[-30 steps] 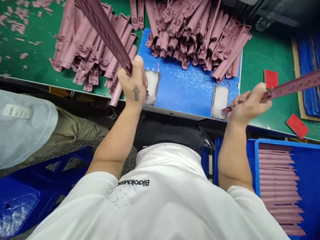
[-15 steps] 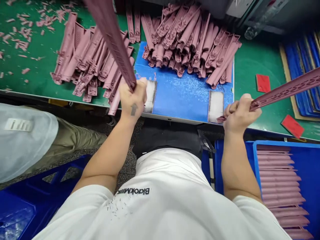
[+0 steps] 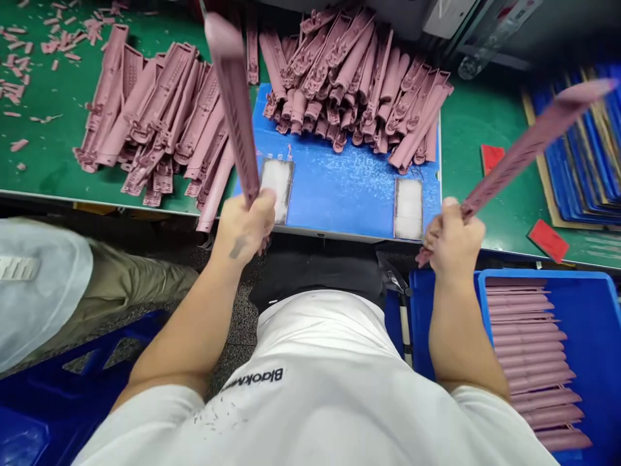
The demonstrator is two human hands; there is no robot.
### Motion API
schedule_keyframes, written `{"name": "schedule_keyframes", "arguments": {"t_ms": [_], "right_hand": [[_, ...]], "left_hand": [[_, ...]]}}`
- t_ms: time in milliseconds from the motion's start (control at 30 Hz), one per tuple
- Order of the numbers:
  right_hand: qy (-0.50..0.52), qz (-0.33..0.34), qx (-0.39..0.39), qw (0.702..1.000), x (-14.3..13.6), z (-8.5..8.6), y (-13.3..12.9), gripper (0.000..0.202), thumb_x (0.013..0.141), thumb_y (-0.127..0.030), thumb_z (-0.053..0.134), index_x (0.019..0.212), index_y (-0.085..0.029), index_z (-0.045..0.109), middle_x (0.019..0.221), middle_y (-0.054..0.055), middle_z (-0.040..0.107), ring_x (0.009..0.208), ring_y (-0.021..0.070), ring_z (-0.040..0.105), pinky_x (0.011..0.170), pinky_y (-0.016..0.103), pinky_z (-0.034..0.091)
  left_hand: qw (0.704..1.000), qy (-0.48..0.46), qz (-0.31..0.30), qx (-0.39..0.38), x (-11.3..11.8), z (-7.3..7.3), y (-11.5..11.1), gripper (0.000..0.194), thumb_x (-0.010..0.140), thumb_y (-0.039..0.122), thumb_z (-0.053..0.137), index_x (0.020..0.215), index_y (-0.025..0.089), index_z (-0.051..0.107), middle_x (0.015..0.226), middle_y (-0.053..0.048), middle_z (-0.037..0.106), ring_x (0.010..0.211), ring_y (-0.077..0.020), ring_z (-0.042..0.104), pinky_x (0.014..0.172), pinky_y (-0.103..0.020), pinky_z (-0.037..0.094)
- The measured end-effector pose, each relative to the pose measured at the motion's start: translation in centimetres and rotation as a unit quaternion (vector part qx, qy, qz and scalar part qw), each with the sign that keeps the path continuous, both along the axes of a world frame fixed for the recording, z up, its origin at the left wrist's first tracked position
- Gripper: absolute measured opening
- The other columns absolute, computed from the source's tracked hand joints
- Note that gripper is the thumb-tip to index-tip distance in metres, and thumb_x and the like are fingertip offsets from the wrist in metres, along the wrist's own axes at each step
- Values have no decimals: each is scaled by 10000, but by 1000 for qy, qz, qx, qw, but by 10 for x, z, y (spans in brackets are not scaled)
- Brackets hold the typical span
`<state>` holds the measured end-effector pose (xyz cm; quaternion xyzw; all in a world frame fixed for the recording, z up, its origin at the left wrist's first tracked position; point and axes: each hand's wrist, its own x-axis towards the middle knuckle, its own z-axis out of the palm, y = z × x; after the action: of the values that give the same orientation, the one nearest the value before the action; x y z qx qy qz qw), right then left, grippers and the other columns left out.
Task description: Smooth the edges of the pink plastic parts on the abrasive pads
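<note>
My left hand (image 3: 246, 225) is closed round the lower end of a long pink plastic part (image 3: 236, 107), which points up and away above the bench edge. In my right hand (image 3: 455, 236) is a second long pink plastic part (image 3: 524, 152), tilted up to the right, its short end poking out below my fist. Between the hands lies a blue board (image 3: 339, 194) with two pale worn patches. A heap of similar pink parts (image 3: 349, 71) rests on the board's far side. Another pink pile (image 3: 160, 116) sits left of my left hand.
A blue bin (image 3: 589, 336) at my right holds a row of pink parts. Red pads (image 3: 548, 241) and stacked blue sheets (image 3: 582, 149) are on the green bench (image 3: 485, 110). Pink scraps (image 3: 72, 35) lie far left. Another person's leg (image 3: 136, 268) is at left.
Both hands keep hold of their pink parts. The left part now leans less across the pile, and the right one has swung to a steeper angle. The whole view has shifted slightly.
</note>
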<state>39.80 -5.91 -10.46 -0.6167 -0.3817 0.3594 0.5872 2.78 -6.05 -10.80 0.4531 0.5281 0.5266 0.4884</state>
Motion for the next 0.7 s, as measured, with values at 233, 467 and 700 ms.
{"name": "schedule_keyframes", "arguments": {"t_ms": [233,467,700], "right_hand": [[87,125,-125,980,26,-4,-58,770,818,-407,962,1536,-331,693,1004,-19,848,675,199,758,528,332,680],[83,145,49,985,27,38,-21,562,811,-540,1049,1270,-263,877,1128,76,888,888,235,855,656,341,711],[-156,21,191,969,39,20,87,517,904,-717,994,771,-320,690,717,3,580,665,187,517,632,394,511]], "left_hand": [[991,-102,7,-86,-18,-7,-60,708,1002,480,921,1623,277,647,872,-16,823,618,-227,782,490,-269,621],[987,-153,-2,54,-20,26,-15,520,942,548,990,1302,196,858,1119,-133,906,837,-281,889,506,-280,651],[951,147,58,267,-30,22,86,445,1026,467,971,751,209,735,713,-12,642,761,-192,711,654,-314,538]]}}
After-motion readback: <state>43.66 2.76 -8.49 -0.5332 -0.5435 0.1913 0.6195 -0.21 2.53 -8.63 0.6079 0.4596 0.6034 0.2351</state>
